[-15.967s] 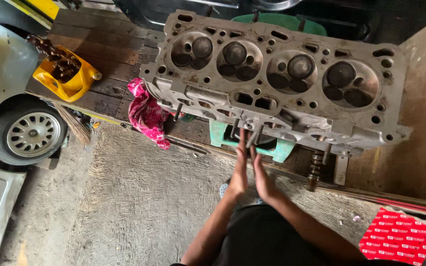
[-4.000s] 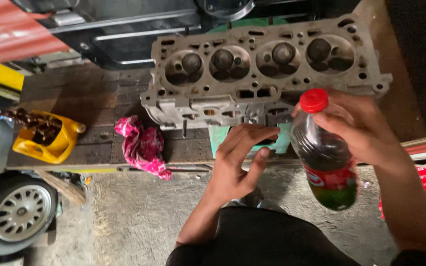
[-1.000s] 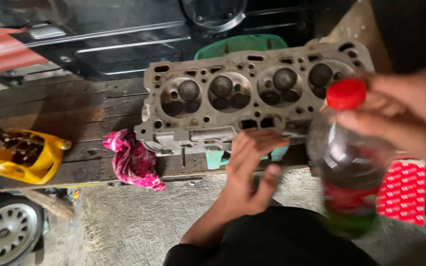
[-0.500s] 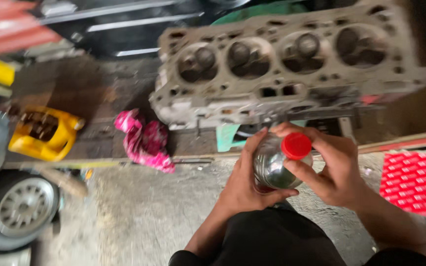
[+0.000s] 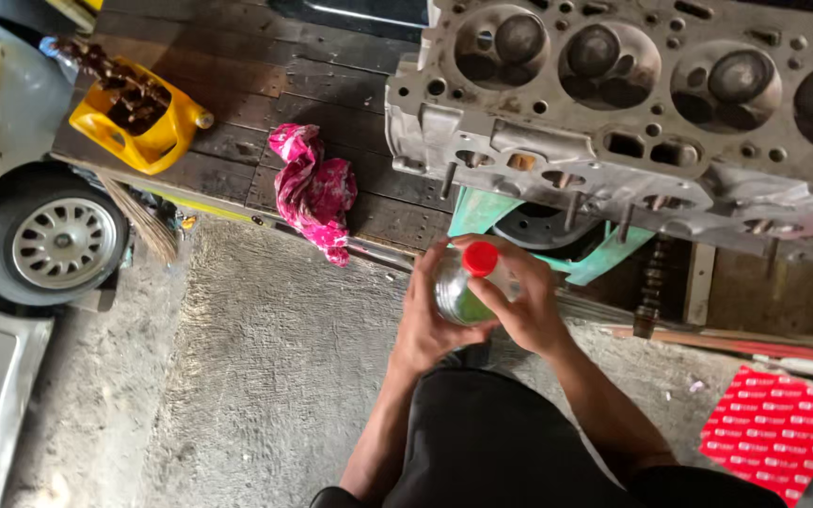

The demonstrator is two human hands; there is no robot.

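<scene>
Your left hand (image 5: pixel 430 325) now wraps clear plastic bottle (image 5: pixel 458 292), lowered to your lap; right hand (image 5: pixel 519 306) pinches its red screw cap (image 5: pixel 480 259), probably unscrewing. Grey metal cylinder head (image 5: pixel 613 122) above both grips, untouched.

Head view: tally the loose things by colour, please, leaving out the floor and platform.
Red: 2, bottle cap, patterned packet
Pink: 1, rag
Yellow: 1, cut-open jug
Grey metal: 1, cylinder head
Green: 1, stool
Total: 6
</scene>
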